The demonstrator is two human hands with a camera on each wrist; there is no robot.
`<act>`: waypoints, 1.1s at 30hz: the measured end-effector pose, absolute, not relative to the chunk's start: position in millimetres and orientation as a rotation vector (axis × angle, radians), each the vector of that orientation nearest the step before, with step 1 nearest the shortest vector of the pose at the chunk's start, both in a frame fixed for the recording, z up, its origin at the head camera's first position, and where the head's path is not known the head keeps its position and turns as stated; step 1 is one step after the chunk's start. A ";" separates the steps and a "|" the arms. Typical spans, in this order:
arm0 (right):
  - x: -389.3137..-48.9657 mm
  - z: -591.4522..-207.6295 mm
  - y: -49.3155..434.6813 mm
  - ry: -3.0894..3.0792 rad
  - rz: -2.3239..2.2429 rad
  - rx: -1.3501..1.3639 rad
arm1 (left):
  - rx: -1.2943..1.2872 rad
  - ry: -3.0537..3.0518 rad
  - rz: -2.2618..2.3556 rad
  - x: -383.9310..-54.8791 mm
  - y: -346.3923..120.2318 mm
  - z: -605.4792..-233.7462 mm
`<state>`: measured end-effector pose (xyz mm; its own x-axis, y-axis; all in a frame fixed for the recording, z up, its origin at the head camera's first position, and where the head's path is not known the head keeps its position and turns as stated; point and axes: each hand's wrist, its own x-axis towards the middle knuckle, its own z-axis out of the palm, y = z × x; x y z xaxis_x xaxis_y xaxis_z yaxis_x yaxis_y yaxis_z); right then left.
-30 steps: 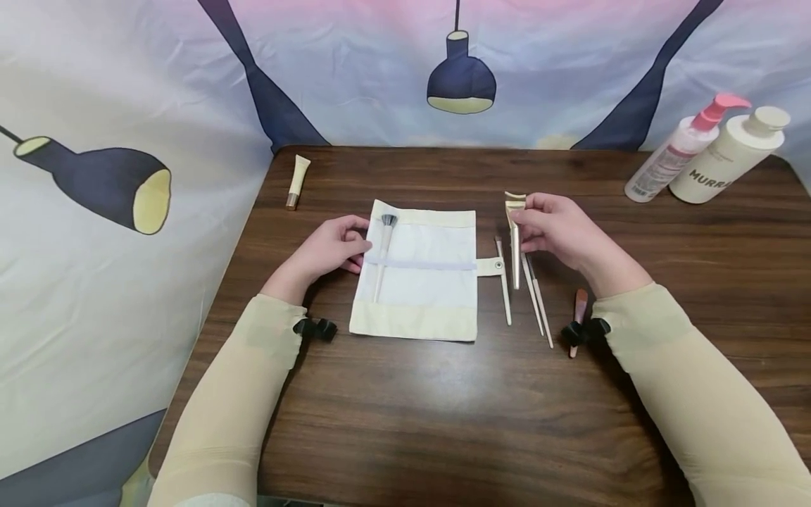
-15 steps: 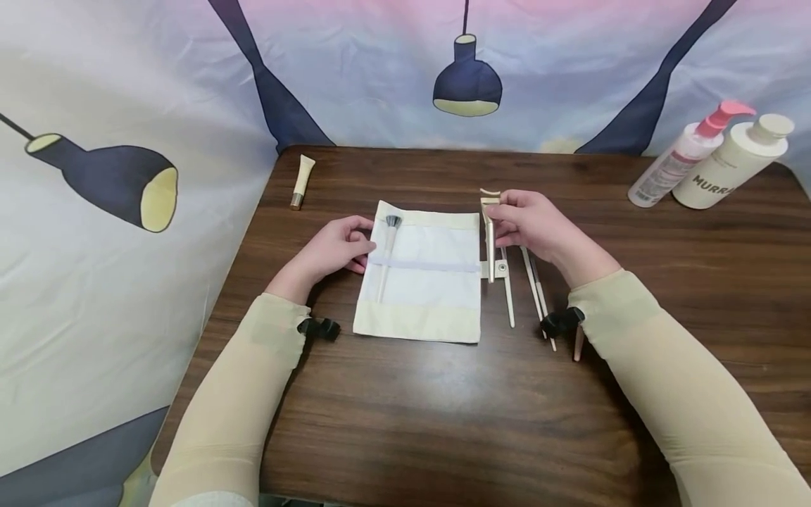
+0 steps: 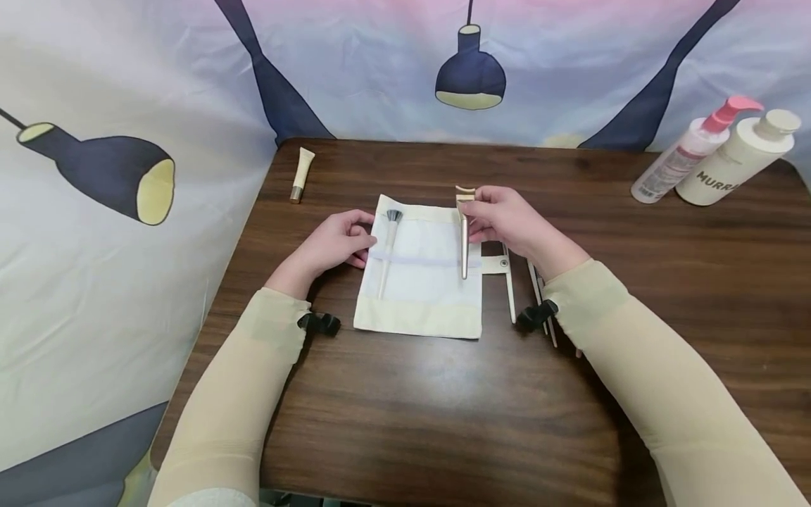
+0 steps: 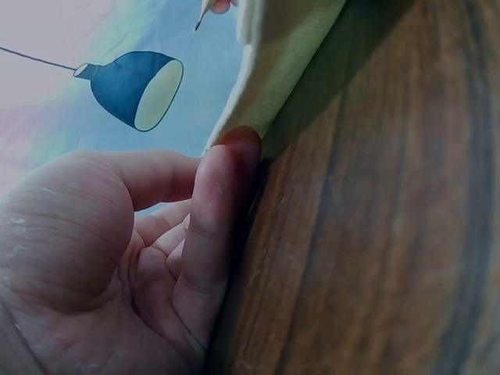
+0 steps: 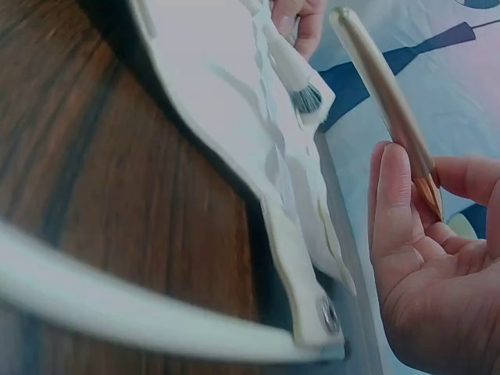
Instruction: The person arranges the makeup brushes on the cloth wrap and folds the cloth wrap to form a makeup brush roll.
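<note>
A cream cloth makeup brush roll (image 3: 424, 310) lies spread out, with an elastic band across it and a snap tab (image 3: 495, 265) on its right side. One makeup brush (image 3: 388, 246), bristles up, is tucked under the band at left. My left hand (image 3: 332, 246) pinches the roll's left edge between thumb and fingers, as the left wrist view also shows. Above the roll's right part, my right hand (image 3: 503, 218) holds a gold eyelash curler (image 3: 464, 243) near its curved head, handle pointing toward me. In the right wrist view the curler's handle (image 5: 383, 78) shows rounded and smooth.
Right of the roll lie several slim brushes (image 3: 510, 296), partly hidden by my right hand and wrist. A cream tube (image 3: 302, 172) is at the back left. A pink pump bottle (image 3: 681, 158) and a white bottle (image 3: 728, 165) stand at the back right.
My right hand has carried the eyelash curler leftward from beside the loose brushes to over the roll's right part. The left hand keeps its hold on the roll's edge.
</note>
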<state>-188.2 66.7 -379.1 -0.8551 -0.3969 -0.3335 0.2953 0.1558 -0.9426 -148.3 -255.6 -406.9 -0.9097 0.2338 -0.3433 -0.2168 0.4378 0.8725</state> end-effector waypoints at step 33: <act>-204.3 -381.9 3.1 1.954 -1.745 0.101 | 0.039 2.253 1.490 -150.5 -258.0 -407.1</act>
<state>-204.3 3.1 -381.9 -0.8651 -0.2771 -0.4182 0.3845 0.1693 -0.9075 -150.5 -258.0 -407.1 -0.9044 0.2578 -0.3400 -0.2118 0.4203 0.8823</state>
